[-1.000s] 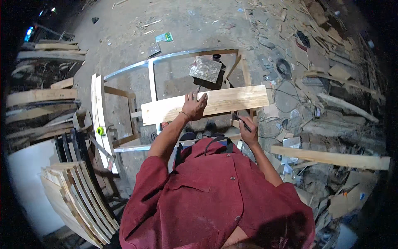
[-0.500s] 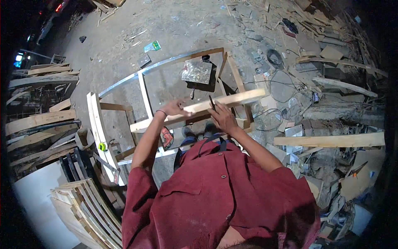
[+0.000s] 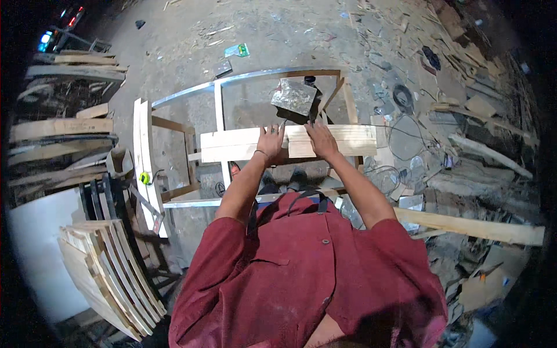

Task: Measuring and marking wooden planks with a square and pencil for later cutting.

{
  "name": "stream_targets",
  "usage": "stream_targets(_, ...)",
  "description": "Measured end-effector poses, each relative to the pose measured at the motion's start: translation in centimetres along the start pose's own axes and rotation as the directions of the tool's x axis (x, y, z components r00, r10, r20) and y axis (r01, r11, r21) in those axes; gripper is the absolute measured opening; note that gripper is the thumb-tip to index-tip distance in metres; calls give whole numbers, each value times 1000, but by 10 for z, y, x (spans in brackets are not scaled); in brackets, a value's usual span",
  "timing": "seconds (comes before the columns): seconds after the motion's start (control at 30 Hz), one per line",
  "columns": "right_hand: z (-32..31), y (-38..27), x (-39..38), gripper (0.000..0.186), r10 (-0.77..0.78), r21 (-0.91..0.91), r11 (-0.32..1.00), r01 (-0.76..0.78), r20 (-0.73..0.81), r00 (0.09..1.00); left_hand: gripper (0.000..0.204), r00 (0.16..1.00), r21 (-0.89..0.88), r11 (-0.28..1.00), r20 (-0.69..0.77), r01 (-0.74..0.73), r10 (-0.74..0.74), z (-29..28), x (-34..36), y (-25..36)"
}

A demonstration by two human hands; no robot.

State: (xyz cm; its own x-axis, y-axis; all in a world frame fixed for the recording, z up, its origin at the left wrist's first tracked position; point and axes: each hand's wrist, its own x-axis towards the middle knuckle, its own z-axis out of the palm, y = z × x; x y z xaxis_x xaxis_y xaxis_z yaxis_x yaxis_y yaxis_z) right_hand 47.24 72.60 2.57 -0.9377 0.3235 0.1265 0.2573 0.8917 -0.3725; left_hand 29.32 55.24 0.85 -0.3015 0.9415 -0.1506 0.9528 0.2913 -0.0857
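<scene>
My left hand [image 3: 270, 143] and my right hand [image 3: 319, 139] lie side by side on pale wooden boards [image 3: 226, 149], with fingers curled over the far edge. A slim dark object shows at my right fingertips; I cannot make out what it is. Beneath the boards is a rectangular frame [image 3: 219, 104] of wood with shiny strips. A speckled block [image 3: 293, 95] sits just beyond my hands inside it. At the frame's left end, a yellow-green tape measure [image 3: 145, 178] rests on upright-looking pale planks [image 3: 141, 145].
Stacked timber [image 3: 69, 127] lines the left side, with a pile of pale panels [image 3: 101, 272] at lower left. Scrap wood [image 3: 487, 156] and coiled cable [image 3: 402, 98] lie at right. A loose plank [image 3: 470, 226] extends at lower right. Debris is scattered over the concrete floor [image 3: 185, 40].
The boards have been tipped on edge, then laid flat again. My right hand has moved up from the near side onto them, and my left hand rests on them again.
</scene>
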Motion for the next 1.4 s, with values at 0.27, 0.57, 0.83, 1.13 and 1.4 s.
stream_targets(0.27,-26,-56,-77,63,3,232,973,18,-90,996,123,996,-107,993,89,43,-33,9,-16,11)
stream_targets(0.57,-25,-104,-111,36,360,454,845,-281,-96,928,91,888,-639,754,-245,154,-389,0,-91,-56)
stream_targets(0.83,6,-173,-67,15,250,303,936,-180,-212,945,67,196,-624,149,6,767,-981,72,-298,-309)
stream_targets(1.13,11,-285,-4,22,426,538,773,-335,-49,904,95,-6,-398,-81,187,914,-982,121,-405,-459)
stream_targets(1.4,-226,-437,29,22,116,942,316,113,-157,981,62,244,-525,148,118,838,-962,106,-398,-466)
